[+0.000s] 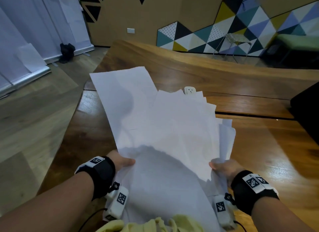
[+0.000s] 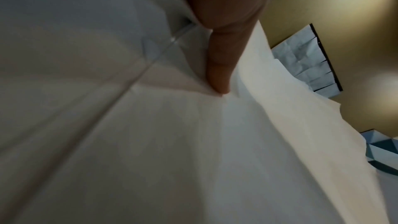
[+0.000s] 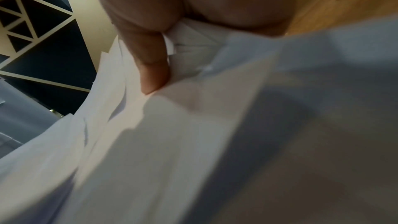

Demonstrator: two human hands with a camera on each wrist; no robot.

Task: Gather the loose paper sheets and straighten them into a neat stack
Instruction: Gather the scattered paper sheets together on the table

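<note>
Several white paper sheets (image 1: pixel 162 126) form a loose, fanned bundle held up above the wooden table (image 1: pixel 259 145). The corners are splayed at the far right and one sheet sticks out to the far left. My left hand (image 1: pixel 122 161) pinches the bundle's near left edge, thumb on top. My right hand (image 1: pixel 222 166) grips the near right edge, where several sheet edges bunch together. In the left wrist view a finger (image 2: pixel 221 67) presses into the paper (image 2: pixel 193 142). In the right wrist view a finger (image 3: pixel 152 72) lies against the splayed sheets (image 3: pixel 172 142). Most fingers are hidden under the paper.
A white power socket (image 1: pixel 189 90) is set in the table just beyond the sheets. A dark object (image 1: pixel 309 107) stands at the table's right edge. Wooden floor (image 1: pixel 34 102) lies to the left. Yellow fabric (image 1: pixel 155 225) shows at the bottom of the head view.
</note>
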